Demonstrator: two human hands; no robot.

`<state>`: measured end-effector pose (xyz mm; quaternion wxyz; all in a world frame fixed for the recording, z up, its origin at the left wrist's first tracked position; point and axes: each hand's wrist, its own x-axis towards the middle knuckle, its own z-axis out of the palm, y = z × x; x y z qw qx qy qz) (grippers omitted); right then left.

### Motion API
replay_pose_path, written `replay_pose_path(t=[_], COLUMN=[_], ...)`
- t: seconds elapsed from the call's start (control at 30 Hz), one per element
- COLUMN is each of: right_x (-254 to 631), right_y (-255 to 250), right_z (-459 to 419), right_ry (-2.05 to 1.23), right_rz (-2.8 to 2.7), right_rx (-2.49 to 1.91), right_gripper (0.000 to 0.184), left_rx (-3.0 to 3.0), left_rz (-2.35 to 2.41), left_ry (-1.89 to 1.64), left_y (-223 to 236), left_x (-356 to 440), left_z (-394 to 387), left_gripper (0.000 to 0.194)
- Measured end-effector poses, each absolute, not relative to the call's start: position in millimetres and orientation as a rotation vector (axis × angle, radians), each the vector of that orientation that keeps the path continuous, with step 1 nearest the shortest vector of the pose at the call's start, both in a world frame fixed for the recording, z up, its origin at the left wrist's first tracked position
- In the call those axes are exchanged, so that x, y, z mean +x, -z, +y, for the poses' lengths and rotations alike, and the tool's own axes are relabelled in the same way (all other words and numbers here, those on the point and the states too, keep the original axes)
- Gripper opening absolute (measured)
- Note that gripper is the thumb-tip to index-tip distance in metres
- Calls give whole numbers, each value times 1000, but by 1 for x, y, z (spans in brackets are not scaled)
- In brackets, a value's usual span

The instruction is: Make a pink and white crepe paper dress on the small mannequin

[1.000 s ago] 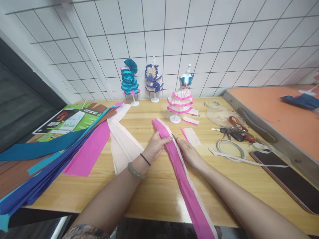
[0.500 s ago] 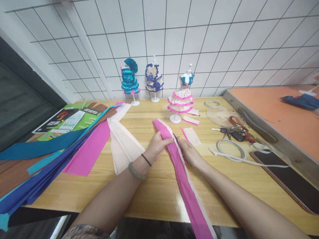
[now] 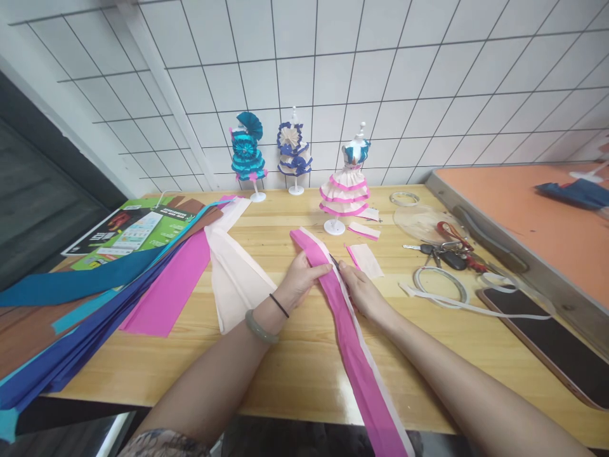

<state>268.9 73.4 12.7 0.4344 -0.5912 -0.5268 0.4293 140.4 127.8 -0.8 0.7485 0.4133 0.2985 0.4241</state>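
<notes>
A long magenta crepe-paper strip with a pale edge runs between my hands and hangs over the table's front edge. My left hand pinches it near its far end, thumb on top. At the strip's right side, my right hand is closed around a thin dark tool. Only the tool's tip shows, against the pale edge; the rest is hidden in the fingers. Just beyond my right hand lies a pale paper piece with a magenta edge. A small mannequin in a tiered pale and magenta dress stands behind the strip.
Teal and blue-and-cream dressed mannequins stand by the tiled wall. Coloured paper strips spread over the left side. On the right are keys, a white tape coil, a phone and an orange-topped surface.
Almost nothing differs. Both hands keep their grip at the same spot, and the strip and the things around it lie as before.
</notes>
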Motion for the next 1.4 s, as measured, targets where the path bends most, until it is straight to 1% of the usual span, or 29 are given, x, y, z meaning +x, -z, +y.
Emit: replay_pose_path(t=[0.23,0.43,0.67,0.9,1.2,1.4], right_x=[270,270,268,267,266,267], right_y=[-8,-9,-10,-9,-14,-13], right_z=[75,74,73,71,69,69], right_ry=[-1084,-1113,-1114,-1077,-1104,-1084], right_rz=[-1320,-1324,-1381,-1359,-1291,-1300], right_rx=[-1475,-1440,-1407,-1415,-1467,-1424], right_gripper=[50,47,45,44,45,39], left_rx=[871,850,720,777,817,813], left_rz=[676,645,620,620,643,657], left_ry=[-925,-906,-942,-982,-973,-991], left_y=[-2,-1,-4,1,-4,-4], left_x=[141,139,137,136,142,143], left_z=[128,128,134,137,127,126], left_gripper=[39,38,32,35,40,37])
